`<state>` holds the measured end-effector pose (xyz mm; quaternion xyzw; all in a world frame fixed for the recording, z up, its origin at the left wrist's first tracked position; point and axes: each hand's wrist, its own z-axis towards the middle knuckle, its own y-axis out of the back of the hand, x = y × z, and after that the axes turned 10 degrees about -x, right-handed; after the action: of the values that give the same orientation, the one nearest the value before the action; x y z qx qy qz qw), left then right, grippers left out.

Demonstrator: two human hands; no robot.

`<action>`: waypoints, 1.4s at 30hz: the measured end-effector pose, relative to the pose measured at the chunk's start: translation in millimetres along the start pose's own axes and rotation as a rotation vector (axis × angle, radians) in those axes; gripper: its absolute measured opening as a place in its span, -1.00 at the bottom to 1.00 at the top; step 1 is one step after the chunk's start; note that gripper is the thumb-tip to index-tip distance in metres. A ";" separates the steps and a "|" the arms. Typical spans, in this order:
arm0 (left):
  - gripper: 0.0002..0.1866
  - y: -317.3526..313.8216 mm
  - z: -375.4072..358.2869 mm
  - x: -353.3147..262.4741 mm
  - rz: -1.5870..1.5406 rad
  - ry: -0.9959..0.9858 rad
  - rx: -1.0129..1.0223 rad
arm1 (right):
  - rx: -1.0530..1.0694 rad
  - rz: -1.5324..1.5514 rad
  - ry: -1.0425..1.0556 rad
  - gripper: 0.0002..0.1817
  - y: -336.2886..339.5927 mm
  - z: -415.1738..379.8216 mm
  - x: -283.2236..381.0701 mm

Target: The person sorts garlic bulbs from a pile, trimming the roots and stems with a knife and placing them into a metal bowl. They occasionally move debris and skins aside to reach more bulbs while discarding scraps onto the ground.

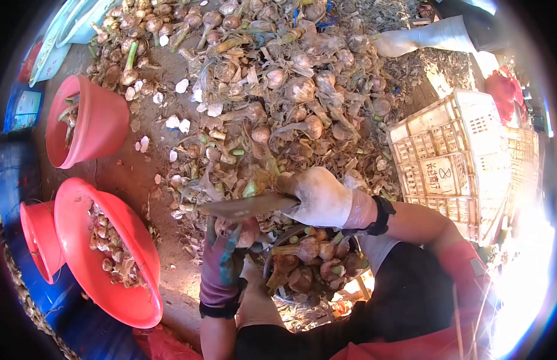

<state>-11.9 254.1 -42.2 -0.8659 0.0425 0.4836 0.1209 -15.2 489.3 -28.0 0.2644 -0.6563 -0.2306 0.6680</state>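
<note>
Head view: right hand [319, 198] in a whitish glove, fingers clenched on a knife [245, 207], blade pointing toward 9 o'clock. Left hand [225, 258], purple glove, sits just under the blade at 6 o'clock, fingers wrapped round an onion bulb [247, 233]. Risk: blade is right over the left fingers; a slip on the papery skin could cut the glove. A bowl of bulbs [308, 264] in the lap could tip. The red basin [119, 258] at 8 o'clock holds trimmed ones; onion pile [290, 90] at 12.
</note>
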 end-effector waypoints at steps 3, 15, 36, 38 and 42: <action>-0.62 -3.0 -16.0 -14.5 -0.517 0.260 -0.096 | 0.178 -0.272 -0.301 -0.73 -32.9 -10.0 -60.3; -0.59 -12.7 -23.5 -31.3 0.495 -0.131 0.599 | -0.262 0.244 -0.510 -0.76 52.3 4.7 -46.8; -0.51 -35.1 104.4 -3.8 0.159 0.014 0.146 | -0.044 0.230 -0.399 -0.82 43.3 -31.2 -75.7; -0.47 -40.4 74.6 -14.6 0.041 0.072 0.125 | 0.099 0.205 -0.333 -0.75 40.2 -23.5 -55.7; -0.35 -50.5 35.1 -18.3 -0.195 0.126 0.070 | 0.176 -0.057 -0.082 -0.67 24.8 -17.2 -35.7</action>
<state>-41.0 311.0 -35.9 -0.8899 -0.0177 0.4122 0.1946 -0.2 532.2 -38.7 0.3311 -0.6931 -0.2017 0.6078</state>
